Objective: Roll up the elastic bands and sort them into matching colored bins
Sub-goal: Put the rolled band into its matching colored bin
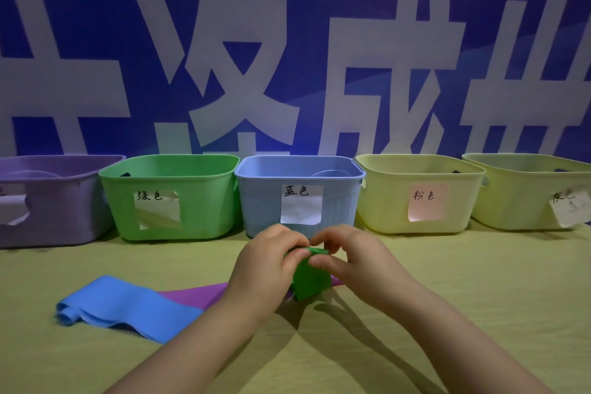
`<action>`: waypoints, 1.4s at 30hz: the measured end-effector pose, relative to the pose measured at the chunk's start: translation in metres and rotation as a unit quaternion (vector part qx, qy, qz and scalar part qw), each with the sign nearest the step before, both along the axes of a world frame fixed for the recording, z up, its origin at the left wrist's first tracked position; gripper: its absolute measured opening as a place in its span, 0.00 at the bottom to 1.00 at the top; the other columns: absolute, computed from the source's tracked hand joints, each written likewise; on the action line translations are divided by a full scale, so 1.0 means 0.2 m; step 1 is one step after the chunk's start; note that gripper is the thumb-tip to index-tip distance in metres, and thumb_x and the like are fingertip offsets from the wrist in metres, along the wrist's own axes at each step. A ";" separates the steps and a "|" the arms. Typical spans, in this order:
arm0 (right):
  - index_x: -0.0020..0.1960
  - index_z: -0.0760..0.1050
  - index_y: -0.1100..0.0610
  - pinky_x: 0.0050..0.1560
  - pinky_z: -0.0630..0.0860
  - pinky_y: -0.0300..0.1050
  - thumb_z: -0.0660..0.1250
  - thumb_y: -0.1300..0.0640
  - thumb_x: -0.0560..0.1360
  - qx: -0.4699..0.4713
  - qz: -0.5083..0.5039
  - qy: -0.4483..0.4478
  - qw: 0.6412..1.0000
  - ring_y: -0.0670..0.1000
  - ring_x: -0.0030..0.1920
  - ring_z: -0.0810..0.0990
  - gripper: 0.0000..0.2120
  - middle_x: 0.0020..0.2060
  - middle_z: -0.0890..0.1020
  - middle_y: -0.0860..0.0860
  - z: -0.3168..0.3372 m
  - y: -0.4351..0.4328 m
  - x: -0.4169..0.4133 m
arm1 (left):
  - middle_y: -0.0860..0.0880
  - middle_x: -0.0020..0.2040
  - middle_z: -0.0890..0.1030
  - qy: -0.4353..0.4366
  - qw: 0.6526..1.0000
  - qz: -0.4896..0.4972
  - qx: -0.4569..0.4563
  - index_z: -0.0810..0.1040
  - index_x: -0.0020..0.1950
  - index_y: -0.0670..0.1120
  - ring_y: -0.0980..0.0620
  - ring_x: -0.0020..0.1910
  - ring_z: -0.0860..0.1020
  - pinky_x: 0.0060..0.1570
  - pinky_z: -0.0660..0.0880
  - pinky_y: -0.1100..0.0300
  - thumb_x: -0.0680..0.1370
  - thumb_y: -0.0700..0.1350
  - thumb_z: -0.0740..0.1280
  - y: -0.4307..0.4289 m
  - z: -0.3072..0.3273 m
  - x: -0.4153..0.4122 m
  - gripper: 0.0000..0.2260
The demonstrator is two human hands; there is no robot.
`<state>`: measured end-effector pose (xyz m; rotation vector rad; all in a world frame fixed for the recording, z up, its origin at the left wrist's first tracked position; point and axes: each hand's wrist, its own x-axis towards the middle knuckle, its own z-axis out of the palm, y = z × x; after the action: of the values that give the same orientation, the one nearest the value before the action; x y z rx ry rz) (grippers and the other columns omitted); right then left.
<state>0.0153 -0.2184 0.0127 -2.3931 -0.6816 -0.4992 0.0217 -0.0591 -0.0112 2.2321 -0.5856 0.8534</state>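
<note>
Desk [479,281]: I see yellow-green cloth under everything.
Blue band [128,307]: flat at near left, one end folded, overlapping the purple band [198,294].
Left hand [265,262]: grip closed, fingers pinching the top edge of the green band [311,281].
Right hand [355,262]: grip closed on the same edge.
Green band position: between both hands, in front of the blue bin [262,201].
Back row: purple bin [64,201], green bin [204,217], blue bin, two yellow bins [383,201], all labelled.
</note>
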 end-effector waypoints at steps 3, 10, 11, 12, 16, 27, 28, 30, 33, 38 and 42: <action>0.49 0.78 0.52 0.44 0.68 0.32 0.70 0.53 0.72 0.011 -0.015 -0.014 1.000 0.37 0.41 0.72 0.07 0.38 0.74 0.39 0.01 0.00 0.01 | 0.55 0.38 0.76 0.003 1.000 -0.002 0.014 0.82 0.47 0.46 0.54 0.41 0.74 0.41 0.68 0.60 0.76 0.42 0.67 -0.01 -0.01 0.00 0.05; 0.51 0.79 0.54 0.40 0.65 0.28 0.64 0.53 0.76 -0.021 -0.020 -0.029 0.999 0.43 0.41 0.70 0.08 0.40 0.74 0.43 0.00 -0.02 0.02 | 0.54 0.45 0.79 0.003 1.000 -0.022 0.003 0.78 0.54 0.48 0.54 0.46 0.75 0.44 0.68 0.61 0.77 0.48 0.65 -0.03 -0.01 -0.02 0.08; 0.51 0.79 0.54 0.40 0.65 0.29 0.62 0.53 0.77 -0.026 -0.020 -0.023 0.999 0.43 0.41 0.70 0.09 0.40 0.74 0.43 0.00 -0.02 0.02 | 0.56 0.44 0.77 0.000 1.000 -0.017 0.012 0.76 0.53 0.49 0.55 0.46 0.74 0.44 0.67 0.62 0.76 0.48 0.67 -0.03 -0.01 -0.03 0.08; 0.51 0.79 0.54 0.39 0.65 0.29 0.61 0.53 0.77 -0.030 -0.019 -0.016 0.999 0.44 0.40 0.70 0.09 0.39 0.74 0.44 0.00 -0.02 0.02 | 0.57 0.43 0.76 -0.006 1.000 -0.012 0.026 0.76 0.51 0.49 0.54 0.45 0.74 0.42 0.66 0.62 0.75 0.47 0.68 -0.03 -0.01 -0.03 0.07; 0.51 0.78 0.55 0.39 0.65 0.36 0.59 0.51 0.79 -0.037 -0.006 0.011 0.999 0.47 0.43 0.73 0.11 0.42 0.76 0.48 -0.01 -0.03 0.03 | 0.56 0.41 0.74 -0.018 0.999 -0.002 0.036 0.78 0.45 0.48 0.57 0.41 0.73 0.39 0.65 0.64 0.73 0.47 0.67 -0.02 -0.02 -0.01 0.04; 0.49 0.79 0.53 0.42 0.68 0.30 0.67 0.54 0.74 0.032 -0.007 0.004 0.999 0.39 0.40 0.74 0.06 0.39 0.78 0.42 -0.02 -0.02 0.02 | 0.51 0.40 0.76 -0.026 0.999 0.000 0.022 0.80 0.48 0.45 0.55 0.40 0.73 0.39 0.64 0.65 0.73 0.51 0.62 -0.02 -0.01 0.00 0.13; 0.51 0.79 0.53 0.42 0.68 0.30 0.66 0.53 0.75 0.023 -0.008 -0.002 1.000 0.41 0.40 0.73 0.07 0.41 0.79 0.44 -0.02 -0.02 0.03 | 0.53 0.41 0.76 -0.029 0.999 -0.002 0.019 0.79 0.50 0.45 0.57 0.41 0.72 0.39 0.63 0.66 0.73 0.51 0.64 -0.02 -0.01 -0.01 0.12; 0.52 0.79 0.54 0.42 0.67 0.30 0.65 0.53 0.75 0.011 -0.007 -0.010 1.000 0.43 0.42 0.73 0.09 0.43 0.79 0.47 -0.02 -0.02 0.03 | 0.56 0.43 0.74 -0.036 0.999 -0.006 0.021 0.77 0.51 0.46 0.60 0.41 0.69 0.39 0.62 0.68 0.72 0.49 0.69 -0.02 -0.01 -0.01 0.11; 0.53 0.79 0.54 0.42 0.65 0.31 0.63 0.53 0.76 0.002 0.000 -0.004 1.000 0.44 0.42 0.72 0.09 0.43 0.77 0.49 -0.01 -0.02 0.03 | 0.57 0.41 0.73 -0.036 0.999 -0.001 0.029 0.77 0.47 0.47 0.57 0.40 0.71 0.38 0.63 0.66 0.71 0.42 0.71 -0.02 -0.01 -0.02 0.07; 0.57 0.75 0.50 0.43 0.67 0.27 0.67 0.52 0.74 0.035 0.001 0.006 0.999 0.38 0.42 0.73 0.11 0.45 0.77 0.42 -0.02 -0.01 0.02 | 0.54 0.40 0.78 -0.018 1.000 0.007 -0.014 0.80 0.45 0.47 0.56 0.40 0.74 0.40 0.68 0.61 0.73 0.43 0.70 -0.01 -0.01 0.00 0.03; 0.50 0.77 0.52 0.44 0.67 0.29 0.68 0.55 0.73 0.030 -0.009 -0.016 0.999 0.42 0.43 0.74 0.06 0.42 0.78 0.44 -0.01 -0.02 0.02 | 0.51 0.40 0.80 0.000 1.000 -0.008 -0.005 0.80 0.47 0.47 0.52 0.40 0.76 0.38 0.66 0.62 0.73 0.51 0.61 -0.01 0.00 -0.01 0.12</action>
<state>0.0189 -0.2226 0.0106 -2.3408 -0.6494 -0.5589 0.0199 -0.0615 -0.0121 2.2151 -0.5967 0.8462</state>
